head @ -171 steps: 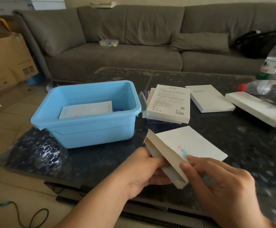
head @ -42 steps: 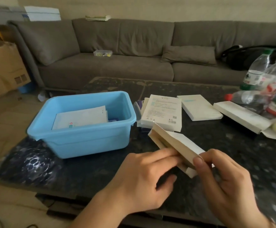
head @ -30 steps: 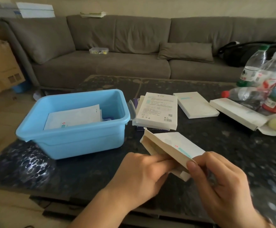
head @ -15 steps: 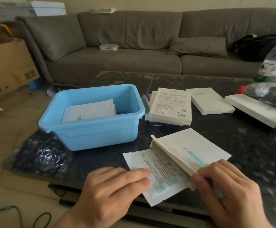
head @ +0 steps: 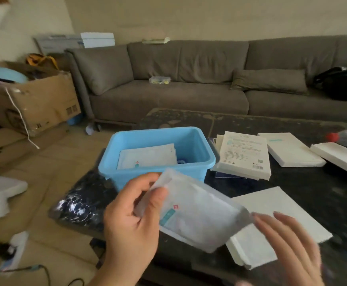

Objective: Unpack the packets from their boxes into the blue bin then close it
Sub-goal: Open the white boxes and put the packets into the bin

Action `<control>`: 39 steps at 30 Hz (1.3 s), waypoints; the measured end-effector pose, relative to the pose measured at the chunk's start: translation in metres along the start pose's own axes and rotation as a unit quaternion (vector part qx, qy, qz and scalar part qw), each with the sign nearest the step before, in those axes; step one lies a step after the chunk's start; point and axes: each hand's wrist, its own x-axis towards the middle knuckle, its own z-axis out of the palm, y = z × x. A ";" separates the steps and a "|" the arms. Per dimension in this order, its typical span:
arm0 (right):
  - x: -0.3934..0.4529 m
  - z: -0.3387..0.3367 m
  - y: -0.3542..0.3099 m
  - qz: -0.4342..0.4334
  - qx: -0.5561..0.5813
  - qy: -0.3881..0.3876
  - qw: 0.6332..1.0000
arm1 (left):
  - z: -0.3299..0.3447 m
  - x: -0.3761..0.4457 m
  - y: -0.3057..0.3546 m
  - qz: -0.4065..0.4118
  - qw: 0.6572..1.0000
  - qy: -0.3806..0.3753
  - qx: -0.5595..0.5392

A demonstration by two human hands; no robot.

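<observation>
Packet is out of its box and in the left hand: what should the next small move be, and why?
Probably carry the packet forward and drop it into the blue bin. The left hand grips it just short of the bin, which is open with a packet already inside; the right hand is open over the emptied box.

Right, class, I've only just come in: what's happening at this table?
A person is unpacking flat packets from white boxes. The left hand holds a white packet in the air, in front of the open blue bin, which already has at least one packet in it. The right hand hovers open over the emptied box on the dark table. More boxes lie beyond, and the bin isn't closed.
</observation>
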 end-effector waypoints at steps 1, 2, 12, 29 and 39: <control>0.013 -0.001 -0.017 0.099 0.134 -0.018 0.986 | 0.000 0.004 0.002 -0.047 0.998 0.026 -0.016; 0.027 0.000 -0.031 0.194 0.274 -0.049 0.941 | 0.001 0.009 0.003 -0.098 0.993 0.052 -0.034; 0.121 0.017 -0.052 0.300 0.480 -0.145 0.811 | -0.020 0.060 -0.008 -0.405 0.902 0.070 -0.133; 0.241 0.100 -0.054 0.364 0.284 -0.380 0.802 | -0.037 0.081 -0.046 -0.270 0.950 0.150 0.041; 0.240 0.086 -0.054 0.195 0.038 -0.392 0.898 | -0.028 0.080 -0.047 -0.267 0.951 0.139 0.065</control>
